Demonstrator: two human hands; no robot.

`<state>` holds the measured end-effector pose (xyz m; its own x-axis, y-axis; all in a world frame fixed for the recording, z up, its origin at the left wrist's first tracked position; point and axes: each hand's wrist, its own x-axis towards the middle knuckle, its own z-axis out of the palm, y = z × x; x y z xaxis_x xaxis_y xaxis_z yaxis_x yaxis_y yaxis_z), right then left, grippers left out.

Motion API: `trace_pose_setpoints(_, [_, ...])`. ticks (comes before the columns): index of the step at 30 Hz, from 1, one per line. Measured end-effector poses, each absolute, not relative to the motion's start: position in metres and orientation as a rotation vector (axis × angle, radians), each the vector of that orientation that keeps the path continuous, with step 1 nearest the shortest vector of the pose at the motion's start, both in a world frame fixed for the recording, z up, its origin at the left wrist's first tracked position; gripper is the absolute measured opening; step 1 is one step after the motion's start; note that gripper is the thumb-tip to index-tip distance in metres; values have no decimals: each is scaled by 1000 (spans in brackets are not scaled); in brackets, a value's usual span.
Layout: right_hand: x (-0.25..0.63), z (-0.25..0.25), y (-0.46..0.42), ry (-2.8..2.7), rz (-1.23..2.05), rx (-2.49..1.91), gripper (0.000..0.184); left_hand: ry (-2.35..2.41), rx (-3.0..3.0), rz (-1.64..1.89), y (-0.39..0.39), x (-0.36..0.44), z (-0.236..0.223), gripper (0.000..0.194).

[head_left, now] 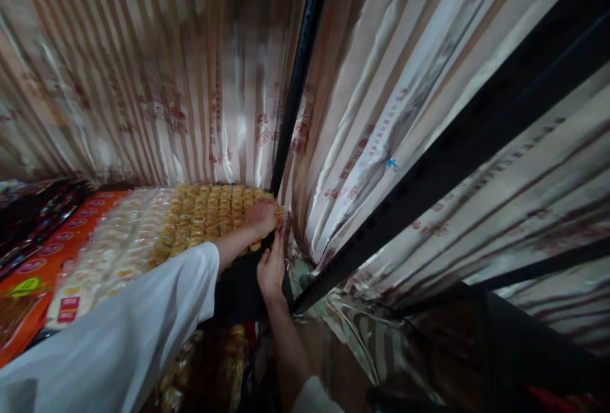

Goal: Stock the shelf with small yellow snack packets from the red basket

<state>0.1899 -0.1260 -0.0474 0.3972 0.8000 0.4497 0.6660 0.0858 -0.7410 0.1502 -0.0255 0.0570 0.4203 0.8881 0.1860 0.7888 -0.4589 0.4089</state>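
My left hand (262, 215) reaches out from a white sleeve and rests, fingers curled, on the far right end of a row of small yellow packaged pastries (204, 213) on a shelf. What it grips is hidden under the fingers. My right hand (271, 268) is just below it, fingers pointing up against the dark shelf edge (238, 292) near the black upright post (298, 82). Its fingers lie close together and I cannot see anything in them.
Pale packaged cakes (114, 241) and orange-red packets (42, 254) lie left of the pastries. Striped shiny plastic sheeting (381, 114) hangs behind and to the right. A black diagonal frame bar (452, 159) crosses the right side. More pastry packs (223, 362) sit on a lower shelf.
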Motion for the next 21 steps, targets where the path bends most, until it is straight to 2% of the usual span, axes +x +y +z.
trace_pose_setpoints(12, [194, -66, -107, -1406, 135, -1640, 61, 1576, 2605, 369, -31, 155, 49, 25])
trace_pose_setpoints(18, [194, -66, -104, -1437, 89, -1674, 57, 1591, 2632, 490, -34, 153, 43, 34])
trace_pose_setpoints(21, [192, -64, -105, -1432, 78, -1698, 58, 1496, 2659, 549, -33, 149, 37, 30])
